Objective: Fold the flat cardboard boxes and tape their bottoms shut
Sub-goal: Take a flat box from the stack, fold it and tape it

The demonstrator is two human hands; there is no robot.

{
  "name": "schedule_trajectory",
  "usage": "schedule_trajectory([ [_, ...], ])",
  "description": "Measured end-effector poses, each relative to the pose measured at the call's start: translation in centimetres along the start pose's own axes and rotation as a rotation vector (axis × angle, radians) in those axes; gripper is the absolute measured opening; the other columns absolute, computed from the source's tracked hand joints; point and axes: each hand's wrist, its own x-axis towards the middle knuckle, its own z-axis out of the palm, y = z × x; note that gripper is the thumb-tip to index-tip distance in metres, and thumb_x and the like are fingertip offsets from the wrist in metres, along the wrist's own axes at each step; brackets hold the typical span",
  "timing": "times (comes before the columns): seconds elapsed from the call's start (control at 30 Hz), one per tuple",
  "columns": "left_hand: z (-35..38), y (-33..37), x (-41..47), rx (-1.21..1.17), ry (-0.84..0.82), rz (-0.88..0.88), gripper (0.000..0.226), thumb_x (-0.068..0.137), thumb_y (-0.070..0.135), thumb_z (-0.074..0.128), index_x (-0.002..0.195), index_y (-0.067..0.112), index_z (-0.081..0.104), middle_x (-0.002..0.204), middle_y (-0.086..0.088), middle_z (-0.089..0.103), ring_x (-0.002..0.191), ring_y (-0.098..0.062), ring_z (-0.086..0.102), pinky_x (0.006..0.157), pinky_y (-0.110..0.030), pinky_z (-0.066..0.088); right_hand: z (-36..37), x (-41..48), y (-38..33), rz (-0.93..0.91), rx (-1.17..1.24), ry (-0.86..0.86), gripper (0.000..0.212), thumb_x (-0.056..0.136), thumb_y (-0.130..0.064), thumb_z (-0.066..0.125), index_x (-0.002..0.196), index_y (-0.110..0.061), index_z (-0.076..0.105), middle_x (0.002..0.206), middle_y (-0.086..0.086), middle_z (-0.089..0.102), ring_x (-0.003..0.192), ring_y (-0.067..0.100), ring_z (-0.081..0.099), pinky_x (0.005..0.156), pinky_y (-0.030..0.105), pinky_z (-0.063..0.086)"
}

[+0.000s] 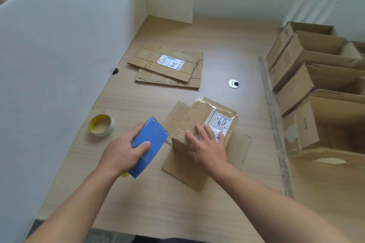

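**Taping step: small box, bottom seam**

Left hand (122, 152) grips the blue tape dispenser (152, 140), fingers and thumb curled round it, just left of the box. Right hand (207, 144) lies flat with fingers spread, pressing on the upturned face of the small box (197, 113). The box sits on the table (217, 45) under and just beyond that hand, loose flaps splayed beneath it.

Clear tape already shows at the edge far from the hands.

Likely next step is a strip across the seam. Press the flaps level with the palm, start the tape on the side wall nearest the left hand, and pull one straight run. Lift the fingers off the seam line ahead of the tape.

Spare tape roll (101, 125) lies left of the left hand. Flat boxes (167, 65) wait beyond both hands.
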Motion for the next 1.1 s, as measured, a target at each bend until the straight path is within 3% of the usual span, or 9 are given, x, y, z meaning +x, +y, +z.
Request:
schedule_trajectory([
  [0.23,-1.1,0.4,-0.4,0.025,-0.068,0.054,0.062,0.087,0.046,0.063,0.142,0.058,0.036,0.119,0.016,0.065,0.101,-0.013,0.061,0.089,-0.034,0.051,0.3,-1.8,0.2,-0.2,-0.049,0.028,0.058,0.099,-0.029,0.055,0.152,-0.03,0.032,0.163,0.003,0.021,0.151,0.034,0.013,0.113,0.067,0.011],
  [0.37,-1.0,0.2,-1.6,0.016,-0.128,0.072,0.069,0.076,0.059,0.057,0.142,0.061,0.035,0.118,0.017,0.065,0.102,-0.014,0.061,0.09,-0.035,0.051,0.3,-1.5,1.2,-0.219,-0.038,-0.045,0.06,0.102,-0.033,0.046,0.154,-0.04,0.017,0.165,-0.008,0.004,0.153,0.023,-0.004,0.117,0.058,-0.001],
  [0.5,-1.1,-0.2,-2.4,0.026,-0.151,0.1,0.072,0.071,0.063,0.054,0.14,0.066,0.032,0.114,0.019,0.065,0.096,-0.01,0.062,0.086,-0.033,0.053,-0.1,-1.2,1.7,-0.234,-0.04,-0.045,0.068,0.097,-0.025,0.052,0.154,-0.042,0.019,0.165,-0.007,0.007,0.153,0.023,0.0,0.117,0.057,0.001],
  [0.7,-1.5,-0.1,-2.7,0.068,-0.15,0.198,0.067,0.072,0.063,0.052,0.133,0.074,0.027,0.111,0.017,0.067,0.095,-0.012,0.063,0.085,-0.035,0.052,-0.2,-1.6,2.1,-0.254,-0.04,-0.033,0.063,0.1,-0.028,0.049,0.155,-0.04,0.021,0.165,-0.007,0.011,0.153,0.025,0.001,0.119,0.054,0.001],
  [0.8,-1.6,-0.2,-2.9,0.064,-0.151,0.304,0.063,0.077,0.057,0.053,0.127,0.079,0.021,0.112,0.019,0.066,0.094,-0.012,0.061,0.083,-0.035,0.051,-0.7,-2.1,1.9,-0.254,-0.021,-0.056,0.062,0.1,-0.044,0.048,0.155,-0.041,0.019,0.165,-0.009,0.006,0.153,0.022,-0.004,0.12,0.051,-0.003],
  [0.9,-1.7,-0.7,-3.1,0.134,-0.149,0.444,0.065,0.082,0.054,0.053,0.135,0.074,0.022,0.117,0.016,0.063,0.097,-0.014,0.06,0.08,-0.035,0.051,-2.8,-2.0,1.1,-0.215,0.235,0.043,0.059,0.099,-0.046,0.052,0.153,-0.036,0.031,0.163,-0.008,0.021,0.153,0.019,0.003,0.122,0.043,0.003],
  [1.0,-1.8,-0.8,-3.2,0.284,-0.052,0.654,0.061,0.085,0.055,0.049,0.143,0.057,0.027,0.099,0.011,0.063,0.081,-0.016,0.061,0.062,-0.029,0.051,-5.4,-1.8,0.5,-0.132,0.64,0.149,0.051,0.099,-0.035,0.058,0.147,-0.031,0.045,0.152,-0.008,0.04,0.146,0.013,0.023,0.12,0.029,0.017],
  [1.1,-2.0,-0.2,-3.2,0.394,0.024,0.865,0.051,0.093,0.053,0.047,0.142,0.039,0.04,0.085,0.009,0.06,0.063,-0.016,0.057,0.047,-0.024,0.043,-6.9,-2.2,0.1,-0.215,0.755,0.045,0.049,0.098,-0.032,0.061,0.145,-0.034,0.046,0.141,-0.013,0.048,0.13,-0.001,0.039,0.106,0.005,0.023],
])
